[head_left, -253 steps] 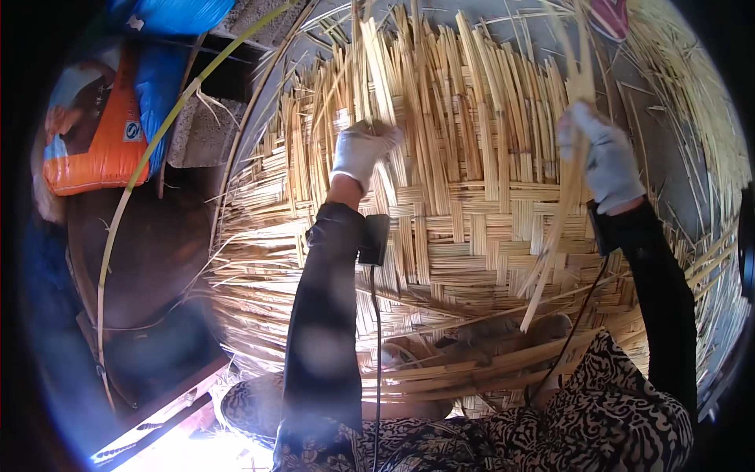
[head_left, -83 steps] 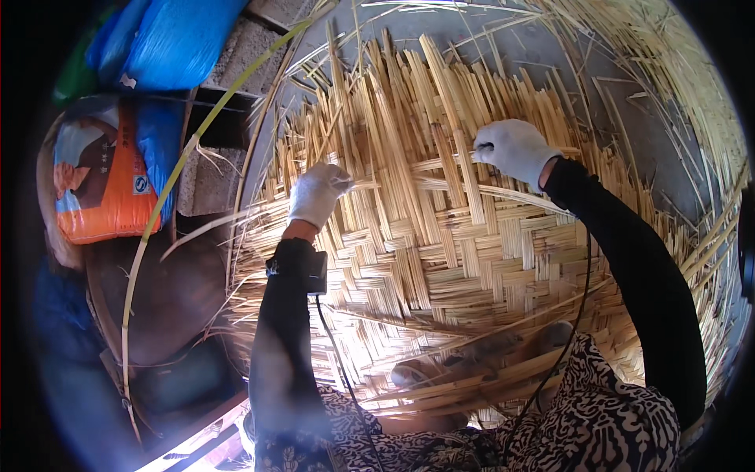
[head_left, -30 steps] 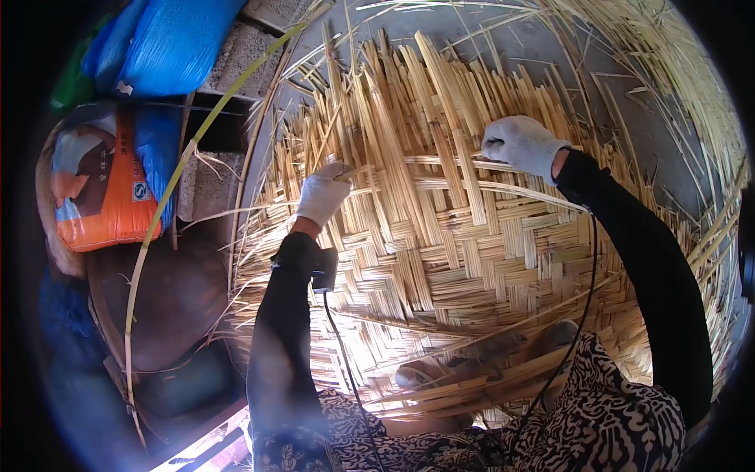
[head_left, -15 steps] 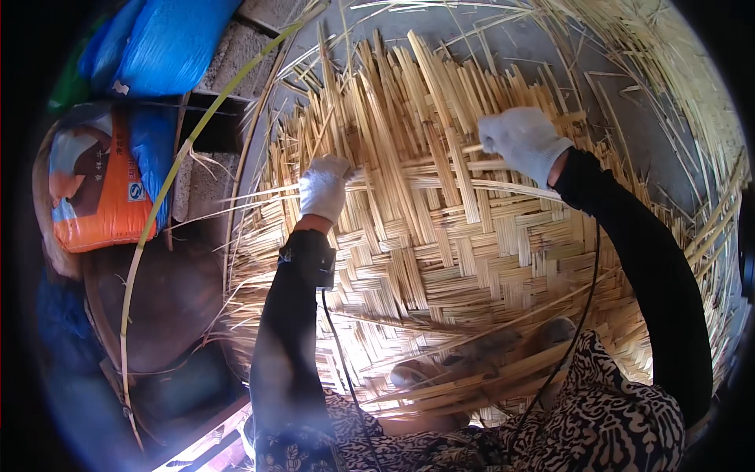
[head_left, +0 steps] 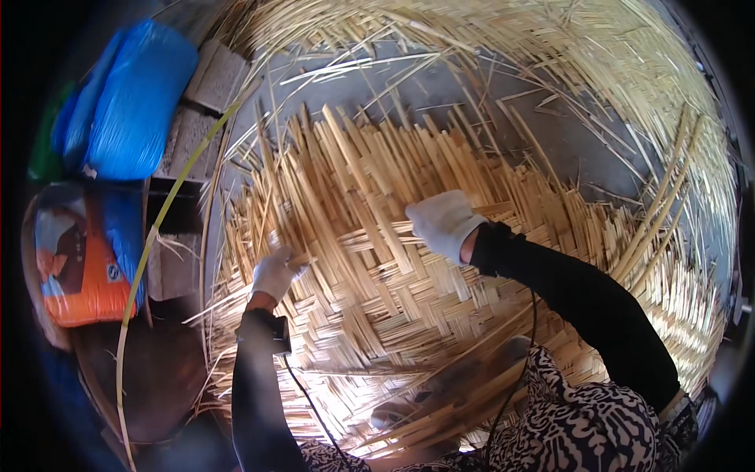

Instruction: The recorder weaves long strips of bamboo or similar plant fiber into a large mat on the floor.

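The reed mat [head_left: 448,295] is lying flat on the grey floor [head_left: 377,85], its far edge bristling with loose ends, its near edge running out of sight towards the person's patterned clothes [head_left: 586,429]. I'm expecting each strip to be light, stiff lengthwise but springy across, smooth enough to slide in a glove and prone to splitting if kinked. I'd be gripping one flat and close to the weave, rather than tugging at a frayed tip.

Near the mat's left edge, the left hand [head_left: 274,277] is pinching a cross strip [head_left: 302,259], as far as I'm making out. The right hand [head_left: 444,226] is curling over the mat's far half, back of the glove up; its fingertips are hidden from me, so I cannot tell whether it is pinching anything.

Towards the near edge, 2 shoes [head_left: 393,414] are resting among loose strips [head_left: 464,400] that are partly covering them, and glare is washing out the weave alongside. Past the left edge, a yellow-green stalk [head_left: 169,198] is bending in front of an orange bag [head_left: 85,297] and a blue bag [head_left: 141,110]. The dark lens rim is cutting off the pale reeds [head_left: 629,102] at upper right.
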A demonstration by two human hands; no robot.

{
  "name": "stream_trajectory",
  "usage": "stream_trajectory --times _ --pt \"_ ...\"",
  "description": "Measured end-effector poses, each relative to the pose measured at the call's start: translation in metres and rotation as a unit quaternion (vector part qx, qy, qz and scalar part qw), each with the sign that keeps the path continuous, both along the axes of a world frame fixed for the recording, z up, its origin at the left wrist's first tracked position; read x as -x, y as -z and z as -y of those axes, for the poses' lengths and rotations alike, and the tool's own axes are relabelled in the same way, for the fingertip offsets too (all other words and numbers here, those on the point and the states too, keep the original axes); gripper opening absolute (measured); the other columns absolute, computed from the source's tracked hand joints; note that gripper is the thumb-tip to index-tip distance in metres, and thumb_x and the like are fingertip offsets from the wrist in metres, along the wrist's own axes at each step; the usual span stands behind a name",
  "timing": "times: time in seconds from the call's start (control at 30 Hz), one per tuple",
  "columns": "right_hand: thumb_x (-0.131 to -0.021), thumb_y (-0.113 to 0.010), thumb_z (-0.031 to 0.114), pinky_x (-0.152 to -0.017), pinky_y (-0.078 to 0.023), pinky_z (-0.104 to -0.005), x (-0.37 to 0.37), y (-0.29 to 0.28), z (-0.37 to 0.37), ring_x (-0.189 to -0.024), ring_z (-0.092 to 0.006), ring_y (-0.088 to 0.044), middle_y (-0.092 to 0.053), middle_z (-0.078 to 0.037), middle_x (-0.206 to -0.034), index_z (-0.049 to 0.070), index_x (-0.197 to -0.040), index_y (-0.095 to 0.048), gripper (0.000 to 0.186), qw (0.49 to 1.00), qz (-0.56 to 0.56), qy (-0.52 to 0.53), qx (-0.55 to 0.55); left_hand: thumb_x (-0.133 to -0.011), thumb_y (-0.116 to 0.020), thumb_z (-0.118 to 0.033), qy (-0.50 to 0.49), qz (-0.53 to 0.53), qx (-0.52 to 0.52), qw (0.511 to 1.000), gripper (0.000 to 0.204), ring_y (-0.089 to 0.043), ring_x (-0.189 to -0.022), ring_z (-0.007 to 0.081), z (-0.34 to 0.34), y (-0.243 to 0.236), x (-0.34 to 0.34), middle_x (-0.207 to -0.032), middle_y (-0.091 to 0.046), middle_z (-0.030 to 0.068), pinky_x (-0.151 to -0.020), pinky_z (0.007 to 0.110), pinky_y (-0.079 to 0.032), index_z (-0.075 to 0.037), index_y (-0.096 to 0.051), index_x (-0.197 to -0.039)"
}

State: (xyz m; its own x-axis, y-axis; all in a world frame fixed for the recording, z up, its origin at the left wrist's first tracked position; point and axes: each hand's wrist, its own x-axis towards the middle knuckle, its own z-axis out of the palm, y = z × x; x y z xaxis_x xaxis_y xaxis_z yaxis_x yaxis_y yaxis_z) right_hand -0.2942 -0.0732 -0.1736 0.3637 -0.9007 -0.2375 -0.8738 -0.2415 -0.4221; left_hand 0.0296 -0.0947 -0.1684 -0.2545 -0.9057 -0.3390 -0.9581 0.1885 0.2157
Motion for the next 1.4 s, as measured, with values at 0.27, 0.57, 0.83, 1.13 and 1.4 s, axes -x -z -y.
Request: stream_trajectory --times 0.27,0.57,0.83,1.13,1.4 --pt "-0.079 -0.054 0.015 -0.059 -0.042 -0.0382 0.067 -0.053 -0.009 -0.055 -0.0167 -0.053 -0.051 -0.002 -0.056 0.010 -0.065 -0.053 0.015 0.711 -0.515 0.064 0.475 -0.075 -0.063 -0.029 0.010 0.103 -0.018 0.994 0.023 -0.060 -0.065 0.0291 0.009 0.004 0.005 -0.073 -0.062 0.0136 -0.060 0.036 -0.048 -0.010 -0.061 -0.088" --pt "-0.072 -0.057 0.024 -0.072 -0.039 -0.0372 0.112 -0.043 0.026 -0.079 -0.0185 -0.052 -0.054 -0.003 -0.081 0.012 -0.084 -0.057 0.017 0.944 0.191 -0.054 0.264 -0.069 -0.062 -0.045 0.026 0.105 -0.045 0.993 0.044 -0.059 -0.084 0.0321 0.009 0.005 0.003 -0.088 -0.062 0.0148 -0.075 0.039 -0.046 -0.012 -0.062 -0.098" --pt "-0.071 -0.062 0.037 -0.068 -0.043 -0.0368 -0.008 0.006 0.009 -0.068 -0.0222 -0.058 -0.057 -0.006 -0.062 0.008 -0.078 -0.060 0.030 0.988 -0.101 -0.044 0.109 -0.078 -0.054 -0.040 0.025 0.056 -0.011 0.998 0.032 -0.057 -0.070 0.0330 0.007 -0.001 -0.012 -0.074 -0.060 0.0146 -0.064 0.041 -0.044 -0.010 -0.063 -0.082" --pt "-0.072 -0.059 0.033 -0.066 -0.044 -0.0383 0.002 -0.013 0.020 -0.072 -0.0294 -0.059 -0.058 -0.013 -0.068 0.004 -0.076 -0.060 0.029 0.989 -0.049 -0.103 -0.097 -0.077 -0.055 -0.040 -0.001 0.055 -0.023 0.998 0.032 -0.057 -0.072 0.0320 0.007 0.002 -0.002 -0.074 -0.060 0.0148 -0.066 0.041 -0.045 -0.009 -0.062 -0.082" --pt "-0.075 -0.059 0.029 -0.063 -0.045 -0.0379 0.008 -0.022 0.016 -0.066 -0.0276 -0.057 -0.056 -0.013 -0.063 0.005 -0.073 -0.060 0.023 0.995 -0.026 -0.078 -0.065 -0.077 -0.061 -0.029 -0.068 0.016 0.014 0.997 0.021 -0.060 -0.066 0.0268 -0.006 -0.004 0.012 -0.070 -0.061 0.0115 -0.062 0.034 -0.047 -0.009 -0.062 -0.076"
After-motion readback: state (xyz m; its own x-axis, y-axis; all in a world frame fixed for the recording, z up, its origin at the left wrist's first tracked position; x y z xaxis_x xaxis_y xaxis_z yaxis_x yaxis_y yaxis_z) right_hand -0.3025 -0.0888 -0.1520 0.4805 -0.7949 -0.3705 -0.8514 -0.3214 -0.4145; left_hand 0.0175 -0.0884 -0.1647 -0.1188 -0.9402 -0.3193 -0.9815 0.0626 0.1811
